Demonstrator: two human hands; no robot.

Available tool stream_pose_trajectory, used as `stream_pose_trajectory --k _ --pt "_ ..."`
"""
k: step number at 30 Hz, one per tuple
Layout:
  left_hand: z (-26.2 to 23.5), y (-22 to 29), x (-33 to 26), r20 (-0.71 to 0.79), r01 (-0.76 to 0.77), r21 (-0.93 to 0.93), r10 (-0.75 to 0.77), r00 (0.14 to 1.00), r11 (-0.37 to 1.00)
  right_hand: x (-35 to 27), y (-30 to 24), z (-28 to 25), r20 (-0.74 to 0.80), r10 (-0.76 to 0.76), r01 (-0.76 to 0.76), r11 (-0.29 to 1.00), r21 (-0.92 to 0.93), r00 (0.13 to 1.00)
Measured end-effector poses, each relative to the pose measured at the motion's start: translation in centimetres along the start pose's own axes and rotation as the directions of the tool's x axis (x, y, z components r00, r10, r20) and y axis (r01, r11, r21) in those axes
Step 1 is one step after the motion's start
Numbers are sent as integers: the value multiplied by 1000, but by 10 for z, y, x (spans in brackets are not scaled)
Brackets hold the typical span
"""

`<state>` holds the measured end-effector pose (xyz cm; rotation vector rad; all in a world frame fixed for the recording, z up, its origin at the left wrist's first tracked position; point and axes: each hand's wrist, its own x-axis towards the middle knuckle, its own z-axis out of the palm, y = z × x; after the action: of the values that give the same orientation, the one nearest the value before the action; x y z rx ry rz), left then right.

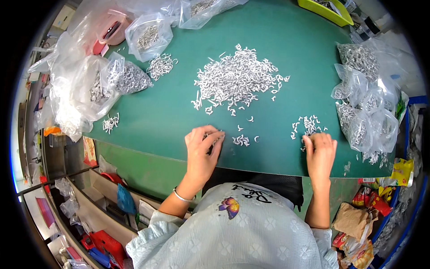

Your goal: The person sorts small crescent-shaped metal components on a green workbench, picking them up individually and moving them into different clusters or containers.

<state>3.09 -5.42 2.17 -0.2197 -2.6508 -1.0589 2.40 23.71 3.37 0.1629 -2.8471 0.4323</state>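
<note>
A large heap of small, curved, silvery metal pieces lies in the middle of the green table. My left hand is curled near the front edge, with a few of the same pieces partly showing between its fingers and thumb. Just right of it lies a little cluster of pieces. My right hand rests at the near side of another small pile, its fingers bent down and drawn together. Whatever its fingertips hold is hidden.
Clear plastic bags of metal pieces stand along the left and right sides. Smaller piles lie near the left bags. A yellow-green tray sits at the far right, a pink container at the far left. Open drawers lie below left.
</note>
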Motion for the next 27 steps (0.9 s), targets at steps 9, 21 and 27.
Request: stream_pose_trajectory --k 9,21,27 --pt "3 -12 -3 -96 51 67 -45 994 996 10 -78 42 29 -273 243 896 373 962" --pt "11 0 -12 73 -100 -93 107 992 991 5 -81 42 49 -253 195 842 503 966" --pt "11 -3 -12 -61 -57 -82 52 997 995 10 -80 44 82 -351 307 893 328 933"
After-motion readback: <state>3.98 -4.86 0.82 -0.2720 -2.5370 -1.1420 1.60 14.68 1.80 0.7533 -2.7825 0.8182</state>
